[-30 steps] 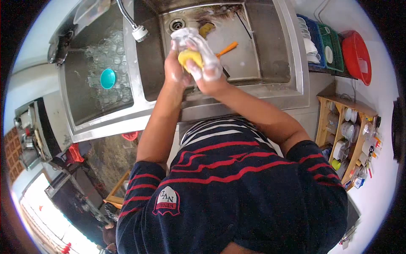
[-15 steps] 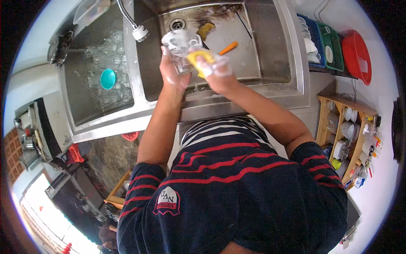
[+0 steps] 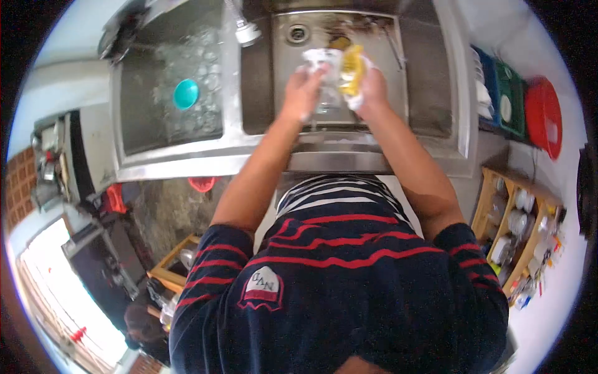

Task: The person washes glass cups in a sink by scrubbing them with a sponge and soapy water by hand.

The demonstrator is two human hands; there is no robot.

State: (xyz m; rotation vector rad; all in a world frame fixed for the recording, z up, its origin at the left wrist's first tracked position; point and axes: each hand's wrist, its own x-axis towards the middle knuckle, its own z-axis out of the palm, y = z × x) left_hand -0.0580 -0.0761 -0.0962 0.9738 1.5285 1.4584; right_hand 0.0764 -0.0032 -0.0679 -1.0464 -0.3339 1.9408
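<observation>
Over the right-hand basin (image 3: 430,81), my left hand (image 3: 303,93) is wrapped round a clear glass mug (image 3: 329,100) with white suds at its top. Close beside it on the right, my right hand (image 3: 372,90) grips a yellow sponge (image 3: 352,68) covered in foam. The sponge and the mug are nearly touching; motion blurs both. Behind them on the basin floor lies a brownish-yellow scrubber (image 3: 339,43), near the drain (image 3: 298,33). A thin dark stick (image 3: 395,50) rests to the right.
The left basin (image 3: 140,124) holds several glasses (image 3: 202,68) and a turquoise bowl (image 3: 186,94). A spray tap (image 3: 247,33) hangs over the divider. At right are a green rack (image 3: 512,100), a red tub (image 3: 544,118) and a wooden dish shelf (image 3: 483,212). Another person (image 3: 144,324) is at lower left.
The sponge has come away from the mug's side and now stands upright beside it. Both hands have moved right in view, and the whole view has shifted and turned slightly. The orange handle is now hidden.
</observation>
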